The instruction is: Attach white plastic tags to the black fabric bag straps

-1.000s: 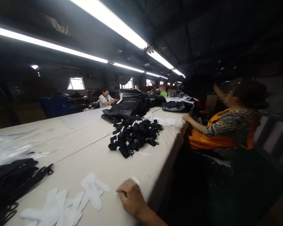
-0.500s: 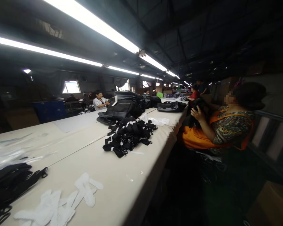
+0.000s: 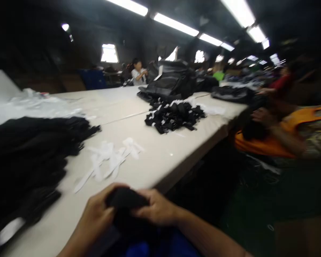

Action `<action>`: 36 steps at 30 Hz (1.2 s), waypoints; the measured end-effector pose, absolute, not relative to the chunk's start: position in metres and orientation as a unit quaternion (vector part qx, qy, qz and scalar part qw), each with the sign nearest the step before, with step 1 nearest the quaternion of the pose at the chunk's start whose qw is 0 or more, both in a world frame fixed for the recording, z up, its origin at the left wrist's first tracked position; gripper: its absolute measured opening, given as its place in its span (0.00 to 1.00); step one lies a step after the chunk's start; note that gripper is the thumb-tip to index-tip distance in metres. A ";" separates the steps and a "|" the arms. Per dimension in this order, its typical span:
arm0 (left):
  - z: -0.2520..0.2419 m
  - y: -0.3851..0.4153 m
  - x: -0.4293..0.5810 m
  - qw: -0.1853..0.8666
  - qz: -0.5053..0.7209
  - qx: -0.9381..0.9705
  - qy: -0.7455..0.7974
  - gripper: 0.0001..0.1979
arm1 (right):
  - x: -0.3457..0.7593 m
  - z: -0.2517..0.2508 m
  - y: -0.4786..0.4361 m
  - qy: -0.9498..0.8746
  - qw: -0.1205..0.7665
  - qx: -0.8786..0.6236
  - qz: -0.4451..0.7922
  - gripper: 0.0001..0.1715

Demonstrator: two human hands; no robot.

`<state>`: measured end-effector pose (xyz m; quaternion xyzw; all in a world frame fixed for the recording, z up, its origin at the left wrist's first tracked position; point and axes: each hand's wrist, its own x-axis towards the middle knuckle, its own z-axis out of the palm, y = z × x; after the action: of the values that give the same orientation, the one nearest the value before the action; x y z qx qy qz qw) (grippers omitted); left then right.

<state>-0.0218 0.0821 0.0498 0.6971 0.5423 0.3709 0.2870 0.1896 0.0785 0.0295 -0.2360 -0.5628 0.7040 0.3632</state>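
Note:
A piece of black fabric [image 3: 127, 198] is held between my two hands at the bottom of the head view, close to the table's near edge. My left hand [image 3: 97, 210] grips its left side, the thumb on top. On the other side my right hand [image 3: 157, 207] is closed on the same fabric. Motion blur hides what kind of article it is. Just beyond my hands lie loose white strips [image 3: 109, 159] on the pale table [image 3: 139, 171]. To the left spreads a large heap of black fabric pieces [image 3: 29, 160].
Black straps with white bands [image 3: 173, 116] are piled farther along the table. Stacked black bags [image 3: 171, 78] stand behind them. Clear plastic [image 3: 37, 107] lies at the left. A co-worker's orange apron [image 3: 267, 146] shows at the right, beside the table edge. Another person [image 3: 139, 75] is across the table.
My view has swung down and left. Both my hands, out of sight before, now show holding black fabric. The co-worker at the right has shifted toward the frame's edge.

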 end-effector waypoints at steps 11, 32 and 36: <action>0.038 0.043 -0.049 0.717 0.437 0.403 0.364 0.11 | 0.186 -0.014 0.130 -0.495 0.348 -0.324 0.727 0.22; 0.026 -0.029 -0.120 0.142 0.369 0.559 0.729 0.13 | 0.187 -0.099 0.055 -0.701 0.358 -0.449 0.422 0.29; 0.012 -0.030 -0.125 0.078 0.369 0.536 0.755 0.08 | 0.201 -0.094 0.061 -0.750 0.407 -0.456 0.252 0.24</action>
<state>-0.1252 -0.0301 0.0125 0.5361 0.7552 0.3691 0.0780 0.2006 0.0608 -0.0940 -0.4561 -0.7499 0.2522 0.4074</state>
